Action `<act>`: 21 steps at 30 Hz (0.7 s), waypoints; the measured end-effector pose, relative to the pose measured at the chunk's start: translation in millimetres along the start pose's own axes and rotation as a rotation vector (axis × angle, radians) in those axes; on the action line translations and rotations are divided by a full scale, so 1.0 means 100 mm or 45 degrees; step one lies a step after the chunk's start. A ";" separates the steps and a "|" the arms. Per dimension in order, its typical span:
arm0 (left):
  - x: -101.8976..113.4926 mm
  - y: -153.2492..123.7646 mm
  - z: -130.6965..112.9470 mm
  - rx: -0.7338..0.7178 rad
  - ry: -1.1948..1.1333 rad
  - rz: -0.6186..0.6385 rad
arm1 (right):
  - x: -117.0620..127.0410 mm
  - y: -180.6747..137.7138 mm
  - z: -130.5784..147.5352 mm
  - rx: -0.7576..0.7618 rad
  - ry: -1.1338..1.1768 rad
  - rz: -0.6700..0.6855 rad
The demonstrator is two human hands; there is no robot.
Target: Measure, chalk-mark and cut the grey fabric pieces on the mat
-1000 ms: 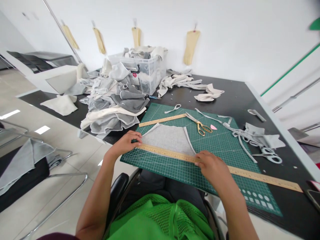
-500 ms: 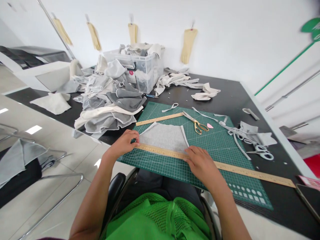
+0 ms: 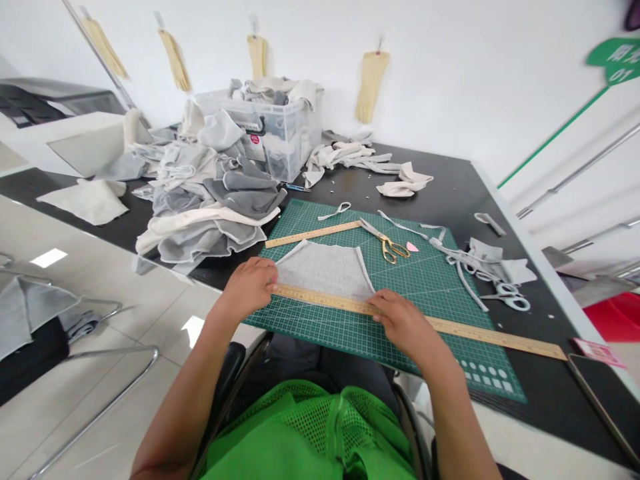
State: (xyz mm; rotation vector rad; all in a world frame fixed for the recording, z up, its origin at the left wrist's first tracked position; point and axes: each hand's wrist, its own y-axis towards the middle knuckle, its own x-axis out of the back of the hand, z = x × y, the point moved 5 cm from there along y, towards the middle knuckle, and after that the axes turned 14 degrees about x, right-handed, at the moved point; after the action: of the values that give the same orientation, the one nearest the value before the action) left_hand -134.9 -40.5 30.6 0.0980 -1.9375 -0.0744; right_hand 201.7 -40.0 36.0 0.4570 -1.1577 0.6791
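A light grey piece of fabric [image 3: 327,267] lies flat on the green cutting mat [image 3: 300,323]. Across its near edge runs a long wooden ruler [image 3: 320,297], reaching past the mat's right side. My left hand [image 3: 250,287] is closed at the ruler's left end, by the fabric's left corner; its fingertips are partly hidden. With thumb and fingers together, my right hand [image 3: 397,321] grips the ruler beside the fabric's right corner. Beyond the fabric lie gold-handled scissors [image 3: 387,245] and a second wooden ruler [image 3: 313,235].
A heap of grey and white fabric [image 3: 215,200] and a filled clear plastic box [image 3: 285,140] stand at the back left. White-handled scissors [image 3: 510,297] lie among fabric strips at right. A phone [image 3: 605,393] rests at the table's right edge, near a pink chalk-like piece [image 3: 412,247] farther back.
The view has shifted slightly, so the table appears farther left and the phone shows more. Both hands stay at the ruler and fabric; the left hand's back has turned slightly upward.
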 end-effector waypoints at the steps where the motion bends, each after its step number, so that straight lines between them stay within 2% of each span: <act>1: -0.01 -0.02 -0.11 -0.046 0.033 -0.056 | 0.00 0.00 0.00 -0.006 -0.003 -0.003; 5: -0.20 -0.09 -0.54 -0.175 0.033 -0.159 | -0.03 0.03 -0.01 0.028 0.051 -0.059; 9: -0.47 -0.14 -0.83 -0.321 0.032 -0.035 | -0.05 0.03 -0.05 0.035 0.079 -0.083; 13: -0.58 -0.16 -0.86 -0.220 0.157 -0.018 | -0.04 0.00 -0.11 -0.017 0.071 -0.090; 21: -0.59 -0.15 -0.87 -0.132 0.228 -0.042 | 0.04 -0.05 -0.13 -0.120 -0.156 -0.077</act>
State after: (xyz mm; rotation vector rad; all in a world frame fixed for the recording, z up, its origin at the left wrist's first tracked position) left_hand -31.9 -49.8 5.7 0.0652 -1.7503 -0.1824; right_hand 214.7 -34.0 35.5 0.4573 -1.2807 0.5476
